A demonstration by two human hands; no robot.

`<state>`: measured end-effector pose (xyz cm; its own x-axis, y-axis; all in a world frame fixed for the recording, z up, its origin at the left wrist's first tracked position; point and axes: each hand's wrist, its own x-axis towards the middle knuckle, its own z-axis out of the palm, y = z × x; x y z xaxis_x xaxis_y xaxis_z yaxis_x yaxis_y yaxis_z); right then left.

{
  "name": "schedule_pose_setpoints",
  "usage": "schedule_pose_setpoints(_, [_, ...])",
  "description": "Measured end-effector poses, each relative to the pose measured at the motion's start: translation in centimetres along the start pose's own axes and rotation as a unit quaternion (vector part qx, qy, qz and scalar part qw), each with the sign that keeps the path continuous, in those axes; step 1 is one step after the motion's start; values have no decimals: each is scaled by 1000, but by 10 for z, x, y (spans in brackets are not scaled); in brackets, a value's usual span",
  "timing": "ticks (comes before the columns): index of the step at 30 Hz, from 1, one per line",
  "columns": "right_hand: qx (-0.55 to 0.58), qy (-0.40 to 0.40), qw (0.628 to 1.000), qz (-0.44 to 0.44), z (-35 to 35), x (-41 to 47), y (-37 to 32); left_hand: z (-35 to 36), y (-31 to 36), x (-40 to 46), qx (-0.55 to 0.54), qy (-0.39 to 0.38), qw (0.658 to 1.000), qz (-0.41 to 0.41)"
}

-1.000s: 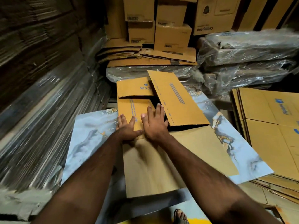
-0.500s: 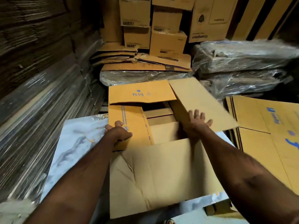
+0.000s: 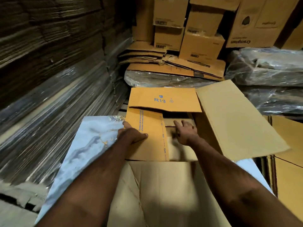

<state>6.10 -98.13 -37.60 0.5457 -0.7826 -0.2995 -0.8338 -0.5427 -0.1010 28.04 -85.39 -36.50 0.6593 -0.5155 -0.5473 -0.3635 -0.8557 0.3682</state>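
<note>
1 carton (image 3: 164, 185), flaps raised (far flap (image 3: 164, 99) printed R13); left hand (image 3: 131, 135) grips the left flap (image 3: 152, 145) by its edge; right hand (image 3: 186, 131), fingers spread, reaches inside, holding nothing.

Matt brown cardboard carton (image 3: 164, 185) lies on a glossy marbled sheet (image 3: 88, 145), beside shiny plastic-wrapped bundles (image 3: 270, 68).

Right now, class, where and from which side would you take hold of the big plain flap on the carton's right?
Probably the free long edge of the plain flap, pinched from the right: the flap tilts outward, that edge is bare, and the right hand is nearest.
</note>
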Motion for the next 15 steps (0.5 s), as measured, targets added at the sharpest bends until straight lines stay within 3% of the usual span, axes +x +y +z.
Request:
schedule_pose_setpoints(4, [18,-20,1000,-2,6,39,-9,-2,1,18,-104,60,993,-13])
schedule_pose_setpoints(8, [35,24,999,25,9,79,-2,10,14,20,69,216,973,34])
schedule_pose_setpoints(15, [-34,220,974,28,-46,155,2,6,-1,28,14,198,975,95])
